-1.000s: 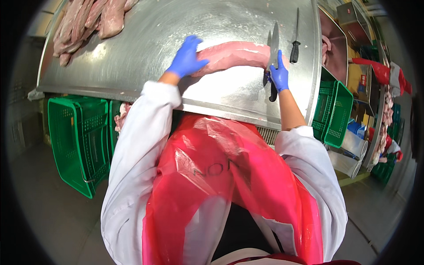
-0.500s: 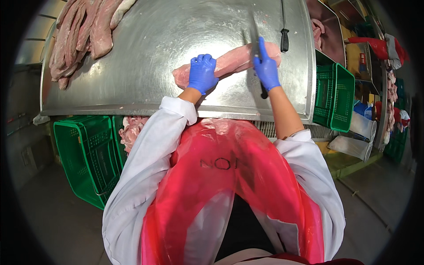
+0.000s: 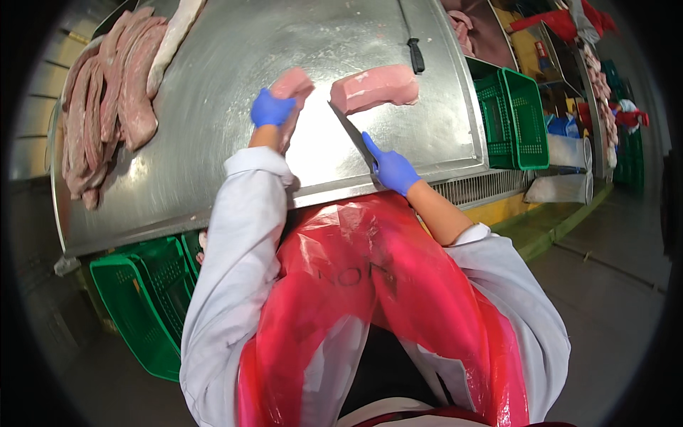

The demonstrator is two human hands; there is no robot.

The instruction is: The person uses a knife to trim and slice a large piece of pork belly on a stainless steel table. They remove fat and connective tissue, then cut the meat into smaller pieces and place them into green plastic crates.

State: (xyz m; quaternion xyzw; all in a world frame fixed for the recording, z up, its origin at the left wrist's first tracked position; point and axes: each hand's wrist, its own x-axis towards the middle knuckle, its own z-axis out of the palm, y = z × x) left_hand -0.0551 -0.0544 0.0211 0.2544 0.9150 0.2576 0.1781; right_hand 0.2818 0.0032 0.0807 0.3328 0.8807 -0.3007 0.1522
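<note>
My left hand, in a blue glove, is closed round a cut piece of pale pink pork loin over the steel table. The larger loin piece lies apart to its right, its cut face toward the left. My right hand, also gloved in blue, grips a long-bladed knife near the table's front edge, with the index finger stretched along the blade's back. The knife's tip points away from me, just short of the larger piece's cut end. The palm covers most of the handle.
Several long strips of meat lie at the table's far left. A black-handled sharpening steel rests beyond the larger piece. Green crates stand at the right and below the left front edge. Another person's red sleeve shows far right.
The loin, whole before, is now in two separate pieces. My left hand has drawn one piece leftward; my right hand has brought the knife nearer to me. The view has turned somewhat.
</note>
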